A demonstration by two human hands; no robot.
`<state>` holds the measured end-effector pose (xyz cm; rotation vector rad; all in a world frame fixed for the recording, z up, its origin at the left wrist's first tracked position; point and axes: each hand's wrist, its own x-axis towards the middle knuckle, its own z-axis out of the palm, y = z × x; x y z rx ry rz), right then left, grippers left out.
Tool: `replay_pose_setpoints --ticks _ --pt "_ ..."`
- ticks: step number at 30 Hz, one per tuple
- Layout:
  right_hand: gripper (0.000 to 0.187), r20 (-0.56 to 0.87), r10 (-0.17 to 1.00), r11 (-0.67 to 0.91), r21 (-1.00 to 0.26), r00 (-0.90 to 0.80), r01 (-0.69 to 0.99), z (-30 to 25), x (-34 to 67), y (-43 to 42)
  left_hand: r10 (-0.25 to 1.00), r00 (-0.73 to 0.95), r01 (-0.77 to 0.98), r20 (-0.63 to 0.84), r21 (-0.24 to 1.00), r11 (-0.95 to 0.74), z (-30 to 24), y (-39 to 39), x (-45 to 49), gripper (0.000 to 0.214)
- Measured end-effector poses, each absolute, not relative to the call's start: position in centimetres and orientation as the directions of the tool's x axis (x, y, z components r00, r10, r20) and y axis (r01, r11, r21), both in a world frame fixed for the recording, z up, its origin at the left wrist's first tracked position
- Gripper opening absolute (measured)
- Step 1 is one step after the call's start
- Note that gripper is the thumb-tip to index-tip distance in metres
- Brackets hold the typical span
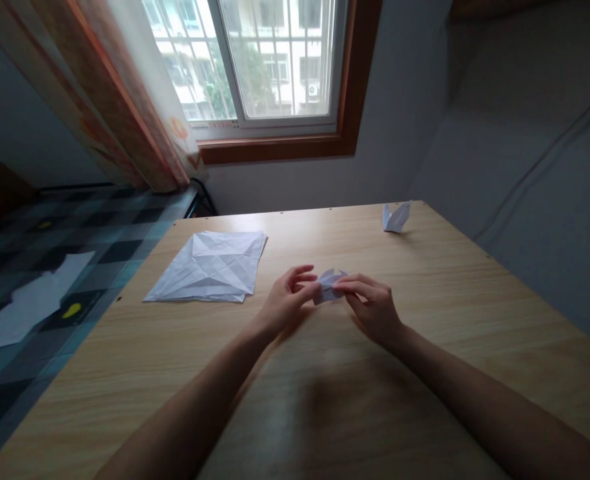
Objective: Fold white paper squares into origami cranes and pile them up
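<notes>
Between my two hands is a small piece of folded white paper [329, 291], raised a little over the table with pointed flaps along its top. My left hand [291, 293] pinches its left end between thumb and fingers. On the other end, my right hand [369, 301] grips the paper's upper right edge with thumb and forefinger. The fingers hide both ends of the paper, so its full shape does not show.
A stack of creased white paper sheets [215, 267] lies left of my hands on the wooden table [455, 373]. Near the far right corner stands a folded paper figure [395, 219]. Loose paper [35, 303] rests on a checked bed [119, 250] at left.
</notes>
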<state>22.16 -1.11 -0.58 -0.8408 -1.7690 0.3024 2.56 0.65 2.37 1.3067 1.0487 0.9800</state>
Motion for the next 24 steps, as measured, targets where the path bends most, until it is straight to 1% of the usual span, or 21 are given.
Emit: replay_pose_setpoints --ticks 2,5,6,8,10,11,12,14,16,17,19,24 --pt "0.021 0.710 0.694 0.697 -0.619 -0.123 0.363 -0.4 22.1 -1.2 0.960 0.281 0.061 -0.020 0.998 0.003 1.8 0.2 3.3 0.043" --pt "0.019 0.679 0.729 0.659 -0.659 -0.088 0.362 -0.3 21.9 -1.1 0.986 0.167 0.089 0.029 0.995 -0.044 1.2 -0.1 3.8 0.028" --pt "0.020 0.669 0.742 0.634 -0.678 -0.046 0.372 -0.3 21.9 -1.0 0.992 0.122 0.054 0.035 0.998 -0.042 1.1 -0.1 4.0 0.027" --pt "0.029 0.633 0.766 0.557 -0.739 0.110 0.378 -0.5 21.7 -0.8 0.998 0.064 -0.076 0.019 0.997 -0.014 0.9 -0.2 4.2 0.028" --pt "0.039 0.546 0.795 0.467 -0.829 0.264 0.308 -0.7 21.5 -0.6 0.999 0.033 -0.215 0.001 0.977 0.006 0.8 -0.3 4.5 0.033" --pt "0.041 0.481 0.826 0.426 -0.874 0.293 0.233 -0.9 21.3 -0.5 1.000 0.027 -0.268 -0.004 0.963 0.011 0.7 -0.4 4.6 0.036" --pt "0.041 0.409 0.871 0.385 -0.912 0.271 0.139 -1.0 21.1 -0.5 1.000 0.027 -0.310 -0.009 0.950 0.017 0.6 -0.4 4.6 0.039" --pt "0.038 0.286 0.953 0.292 -0.955 0.103 -0.049 -1.2 20.6 -0.6 0.999 0.044 -0.370 -0.022 0.928 0.036 0.3 -0.5 4.7 0.041" --pt "0.035 0.218 0.974 0.204 -0.964 -0.066 -0.173 -1.3 19.9 -0.9 0.996 0.078 -0.386 -0.039 0.920 0.066 0.0 -0.5 4.7 0.040" --pt "0.034 0.205 0.973 0.181 -0.962 -0.105 -0.206 -1.3 19.7 -1.0 0.994 0.096 -0.381 -0.045 0.921 0.078 -0.2 -0.5 4.6 0.039" --pt "0.033 0.207 0.973 0.181 -0.957 -0.099 -0.228 -1.4 19.3 -1.1 0.991 0.127 -0.355 -0.043 0.931 0.086 -0.3 -0.4 4.5 0.039" --pt "0.029 0.238 0.971 0.234 -0.963 -0.016 -0.130 -1.4 19.8 -1.2 0.967 0.253 -0.212 -0.009 0.975 0.065 -0.1 -0.9 4.4 0.046"
